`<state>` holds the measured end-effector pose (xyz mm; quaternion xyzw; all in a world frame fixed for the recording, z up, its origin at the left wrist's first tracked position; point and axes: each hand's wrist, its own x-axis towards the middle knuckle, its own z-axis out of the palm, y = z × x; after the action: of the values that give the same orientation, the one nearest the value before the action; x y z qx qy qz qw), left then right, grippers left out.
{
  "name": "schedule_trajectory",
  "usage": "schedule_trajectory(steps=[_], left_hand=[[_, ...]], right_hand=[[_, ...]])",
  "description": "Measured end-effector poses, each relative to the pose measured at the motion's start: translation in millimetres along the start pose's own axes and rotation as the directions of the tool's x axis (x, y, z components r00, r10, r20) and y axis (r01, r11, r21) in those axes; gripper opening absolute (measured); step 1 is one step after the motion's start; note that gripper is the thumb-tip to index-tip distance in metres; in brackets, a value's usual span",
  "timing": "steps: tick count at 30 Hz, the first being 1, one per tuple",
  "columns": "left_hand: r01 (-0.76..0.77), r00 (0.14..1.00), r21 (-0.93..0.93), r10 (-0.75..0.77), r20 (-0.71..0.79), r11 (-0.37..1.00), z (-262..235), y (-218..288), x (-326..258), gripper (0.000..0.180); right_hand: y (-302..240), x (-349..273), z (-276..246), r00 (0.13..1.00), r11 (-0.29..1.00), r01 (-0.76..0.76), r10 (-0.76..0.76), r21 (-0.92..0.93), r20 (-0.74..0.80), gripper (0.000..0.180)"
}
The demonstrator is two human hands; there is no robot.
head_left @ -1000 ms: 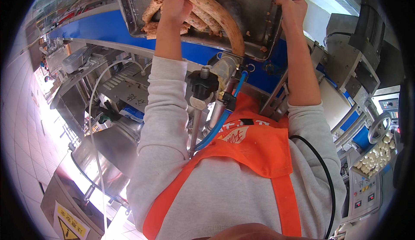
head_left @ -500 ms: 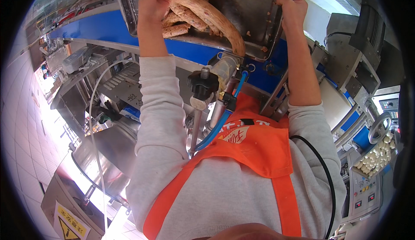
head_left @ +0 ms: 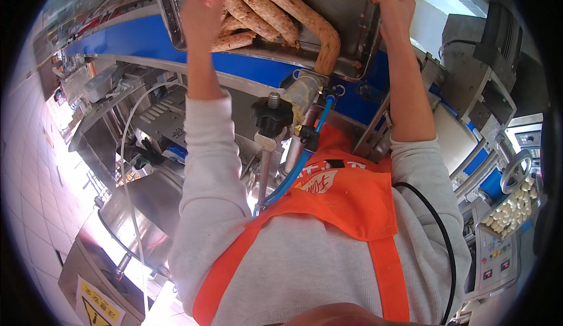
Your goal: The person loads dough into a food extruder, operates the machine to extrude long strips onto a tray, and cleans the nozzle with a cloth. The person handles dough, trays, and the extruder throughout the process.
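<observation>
A metal tray (head_left: 352,44) lies at the top of the view, holding several thick, speckled tan rolls of minced filling (head_left: 267,12). The longest roll (head_left: 308,18) bends down at its near end to the mouth of a metal nozzle (head_left: 308,85). My right hand (head_left: 396,9) is closed round the tray's right rim, with the thumb over the edge. Over the tray's left part, beside the far ends of the rolls, is my left hand (head_left: 202,18). Motion smears its fingers, so whether it touches a roll does not show.
Close below the nozzle are a black clamp knob (head_left: 272,115) and a blue hose (head_left: 293,176). A blue belt (head_left: 135,38) runs beneath the tray. A steel bowl (head_left: 141,214) stands at left; at right are machinery (head_left: 475,73) and a tray of small pale pieces (head_left: 510,211).
My left hand has come off the long roll and moved slightly left and nearer. The long roll now lies lower and more bent beside the others. My right hand keeps its grip.
</observation>
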<state>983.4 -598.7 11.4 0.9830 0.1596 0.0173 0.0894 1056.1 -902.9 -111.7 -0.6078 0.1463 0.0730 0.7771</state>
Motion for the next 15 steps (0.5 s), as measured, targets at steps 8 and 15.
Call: schedule_trajectory(steps=[8,15], left_hand=[[0.809,0.438,-0.48,0.196,0.877,0.339,98.6,64.2,-79.7,0.05],[0.746,0.56,-0.645,0.369,0.742,0.164,124.6,97.3,-82.5,0.065]], right_hand=[[-4.1,-1.3,-0.4,0.999,0.999,-0.033,0.033,-0.006,0.0,0.041],[-4.4,-2.4,0.6,1.0,1.0,-0.019,0.019,0.008,-0.002,0.043]])
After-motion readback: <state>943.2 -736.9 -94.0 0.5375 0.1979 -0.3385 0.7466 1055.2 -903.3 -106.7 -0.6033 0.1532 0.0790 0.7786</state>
